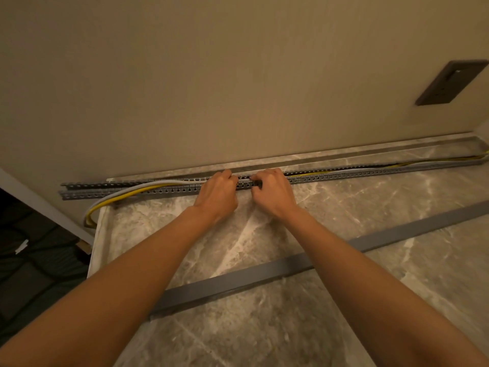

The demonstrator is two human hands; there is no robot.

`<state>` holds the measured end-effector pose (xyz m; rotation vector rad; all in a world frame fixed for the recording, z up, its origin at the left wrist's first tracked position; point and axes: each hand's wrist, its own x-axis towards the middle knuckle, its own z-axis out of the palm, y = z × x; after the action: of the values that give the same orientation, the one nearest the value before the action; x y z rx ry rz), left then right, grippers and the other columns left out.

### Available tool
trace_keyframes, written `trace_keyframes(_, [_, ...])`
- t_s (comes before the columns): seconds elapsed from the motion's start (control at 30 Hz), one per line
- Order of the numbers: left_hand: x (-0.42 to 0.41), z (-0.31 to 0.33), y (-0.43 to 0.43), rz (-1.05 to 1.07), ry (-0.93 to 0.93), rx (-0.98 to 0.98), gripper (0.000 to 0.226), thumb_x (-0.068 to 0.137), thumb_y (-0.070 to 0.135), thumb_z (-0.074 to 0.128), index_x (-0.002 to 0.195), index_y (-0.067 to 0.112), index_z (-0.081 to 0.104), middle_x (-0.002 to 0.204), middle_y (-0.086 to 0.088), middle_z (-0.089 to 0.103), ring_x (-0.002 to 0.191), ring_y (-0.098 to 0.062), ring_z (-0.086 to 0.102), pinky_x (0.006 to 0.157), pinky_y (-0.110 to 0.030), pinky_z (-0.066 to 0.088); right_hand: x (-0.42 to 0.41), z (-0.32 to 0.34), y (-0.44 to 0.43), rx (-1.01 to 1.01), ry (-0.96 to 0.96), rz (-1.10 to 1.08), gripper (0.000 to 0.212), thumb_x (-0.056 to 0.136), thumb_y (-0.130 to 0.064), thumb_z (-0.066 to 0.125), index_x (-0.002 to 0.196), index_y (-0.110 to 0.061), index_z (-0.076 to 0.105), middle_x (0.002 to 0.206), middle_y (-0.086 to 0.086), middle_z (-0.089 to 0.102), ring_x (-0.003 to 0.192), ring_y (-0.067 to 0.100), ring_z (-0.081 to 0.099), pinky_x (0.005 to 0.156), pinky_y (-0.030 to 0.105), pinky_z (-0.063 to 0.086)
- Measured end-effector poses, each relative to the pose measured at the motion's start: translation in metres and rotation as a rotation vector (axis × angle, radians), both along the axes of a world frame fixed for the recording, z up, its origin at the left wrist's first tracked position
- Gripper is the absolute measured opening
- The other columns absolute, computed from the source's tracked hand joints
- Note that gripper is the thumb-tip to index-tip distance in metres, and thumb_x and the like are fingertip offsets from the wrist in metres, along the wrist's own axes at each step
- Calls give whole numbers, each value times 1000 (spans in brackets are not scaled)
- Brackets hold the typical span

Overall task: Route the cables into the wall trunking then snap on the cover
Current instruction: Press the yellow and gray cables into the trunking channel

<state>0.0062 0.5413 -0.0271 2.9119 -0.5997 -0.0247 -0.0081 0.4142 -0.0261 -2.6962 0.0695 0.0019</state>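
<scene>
Marble surface (pixel 264 234) met a beige wall, where slotted grey trunking (pixel 169 190) lay with white and yellow cables (pixel 127 193) inside. Left hand (pixel 218 193) and right hand (pixel 272 190) each had its grip pinched on the trunking mid-length; the cover (pixel 291 266) lay nearer, untouched.

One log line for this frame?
step: routing | both hands at trunking middle, pressing cables in | cover off, lying on counter

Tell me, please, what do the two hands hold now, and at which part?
Both the left hand and the right hand press fingertips on the cables at the trunking's middle; a closed grip cannot be told.
</scene>
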Motion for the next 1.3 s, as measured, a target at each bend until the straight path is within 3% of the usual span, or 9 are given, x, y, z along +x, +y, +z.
trace_keyframes(0.23, [7,8,11,7,82,-176,36,87,-5,42,120,-1,58,122,-19,58,111,-36,56,95,-43,49,-11,2,4,-25,18,29,40,86,-10,51,124,2,52,134,15,38,121,29,44,104,32,36])
trace_keyframes(0.33, [5,15,24,117,-1,-244,36,87,-8,43,121,-1,54,120,-22,60,108,-39,57,90,-45,49,-10,4,6,-27,-2,18,32,86,2,48,118,7,54,131,17,43,117,32,48,100,35,38])
trace_keyframes(0.5, [9,19,57,192,-58,-123,23,91,2,52,113,-2,60,119,-22,59,109,-38,56,90,-44,46,-7,5,35,-21,-95,47,40,83,13,43,120,5,54,125,21,51,114,37,49,100,40,39])
trace_keyframes(0.63, [9,23,81,219,-60,-53,26,91,16,59,110,-1,60,119,-20,58,111,-37,54,90,-42,44,1,7,75,10,-129,144,37,84,11,46,119,2,55,124,20,55,114,37,52,101,42,40])
trace_keyframes(0.87, [7,16,127,212,-29,-31,24,91,15,58,108,0,63,114,-21,60,108,-37,55,87,-42,45,11,3,103,55,-70,204,36,86,6,53,119,-5,60,122,17,58,113,33,55,99,38,41])
trace_keyframes(1.0, [11,12,145,148,3,-45,20,91,9,57,105,-2,64,110,-23,61,106,-38,56,86,-44,46,13,1,100,14,-91,194,37,84,12,54,115,-6,61,119,14,59,113,30,53,87,25,40])
trace_keyframes(1.13, [14,14,150,55,-33,-62,19,92,4,52,104,-1,67,106,-22,62,100,-38,60,79,-44,49,13,2,95,-6,-72,239,42,81,17,54,118,-3,60,119,17,57,112,30,51,69,6,20])
trace_keyframes(1.23, [14,18,145,4,-96,-90,24,90,-2,52,108,3,68,105,-20,64,96,-38,62,72,-43,49,15,1,87,30,-51,184,36,84,14,50,113,-4,63,115,17,58,105,29,55,61,13,22])
trace_keyframes(1.3, [13,18,141,-5,-162,-125,26,85,-7,56,106,2,68,104,-20,65,93,-39,64,68,-43,49,14,1,84,24,-56,159,33,85,11,50,111,-3,65,112,17,60,104,31,56,72,25,35])
